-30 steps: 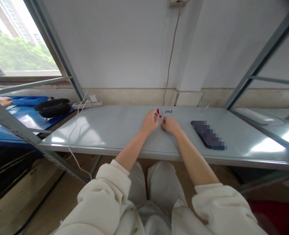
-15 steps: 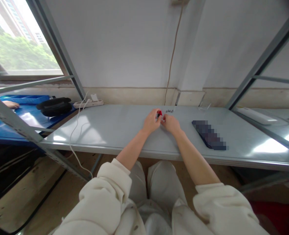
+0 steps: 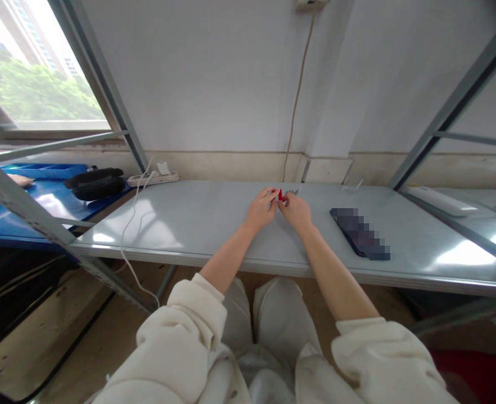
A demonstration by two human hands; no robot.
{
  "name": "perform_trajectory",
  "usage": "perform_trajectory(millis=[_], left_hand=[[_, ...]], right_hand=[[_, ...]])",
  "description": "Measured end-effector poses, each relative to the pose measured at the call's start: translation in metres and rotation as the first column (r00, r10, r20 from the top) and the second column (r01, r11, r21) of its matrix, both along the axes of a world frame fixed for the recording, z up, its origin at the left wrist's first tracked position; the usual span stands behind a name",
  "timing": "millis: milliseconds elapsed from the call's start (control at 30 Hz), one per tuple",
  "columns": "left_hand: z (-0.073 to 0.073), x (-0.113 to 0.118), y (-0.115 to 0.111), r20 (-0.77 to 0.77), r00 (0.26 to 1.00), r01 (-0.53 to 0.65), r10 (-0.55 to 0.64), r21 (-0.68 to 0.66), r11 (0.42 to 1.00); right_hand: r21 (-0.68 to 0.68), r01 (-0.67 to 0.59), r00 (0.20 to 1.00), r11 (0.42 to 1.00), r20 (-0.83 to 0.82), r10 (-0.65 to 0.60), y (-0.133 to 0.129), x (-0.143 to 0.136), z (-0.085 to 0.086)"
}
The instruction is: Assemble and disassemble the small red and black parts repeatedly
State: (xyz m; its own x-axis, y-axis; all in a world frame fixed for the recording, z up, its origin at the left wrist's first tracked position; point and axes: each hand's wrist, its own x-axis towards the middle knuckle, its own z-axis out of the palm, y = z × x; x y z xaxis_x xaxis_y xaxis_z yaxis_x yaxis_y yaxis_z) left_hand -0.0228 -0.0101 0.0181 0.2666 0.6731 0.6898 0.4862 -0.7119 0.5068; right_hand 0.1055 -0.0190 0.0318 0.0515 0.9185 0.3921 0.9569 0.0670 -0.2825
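Over the back middle of the grey table [image 3: 206, 224], my left hand [image 3: 261, 208] has its fingers closed round a small red object [image 3: 280, 194]. My right hand [image 3: 295, 210] is close beside it on the right, its fingers pinched at the red object's right side. The fingers cover much of this object, so its full shape is hidden. Just behind my right hand, small grey pieces [image 3: 295, 192] lie on the table, partly covered by the fingers.
A dark phone-like item [image 3: 359, 233], partly pixelated, lies right of my hands. At the left are a power strip [image 3: 153, 178] with a white cable [image 3: 124, 247], a black case [image 3: 94, 184] and a blue tray [image 3: 44, 170]. Another person's hand [image 3: 19, 180] rests at far left.
The red object now shows between the fingertips of both hands, which have drawn together around it. My right hand's fingers have shifted up and now cover part of the small grey pieces.
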Motion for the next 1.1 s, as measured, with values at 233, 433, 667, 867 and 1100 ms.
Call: perform_trajectory(millis=[233, 433, 667, 867, 1100], left_hand=[[0.004, 0.002, 0.006, 0.229, 0.963, -0.093, 0.143, -0.217, 0.972], [-0.008, 0.005, 0.017, 0.162, 0.986, 0.026, 0.028, -0.326, 0.945], [-0.005, 0.002, 0.018, 0.128, 0.989, -0.022, 0.074, -0.367, 0.930], [0.017, -0.035, 0.040, -0.025, 0.959, -0.269, 0.283, -0.400, 0.876], [0.003, -0.108, 0.042, -0.273, 0.774, -0.633, 0.571, -0.321, 0.705]], right_hand=[[-0.045, -0.060, 0.998, 0.997, 0.030, 0.062, 0.003, 0.000, -0.004], [-0.046, -0.100, 0.993, 0.994, 0.065, 0.103, 0.003, -0.001, -0.004], [-0.032, -0.158, 0.987, 0.987, 0.035, 0.159, 0.001, -0.002, -0.002], [-0.024, -0.186, 0.982, 0.982, 0.017, 0.186, 0.002, -0.001, -0.003], [-0.038, -0.199, 0.980, 0.979, 0.014, 0.200, 0.004, -0.002, -0.005]])
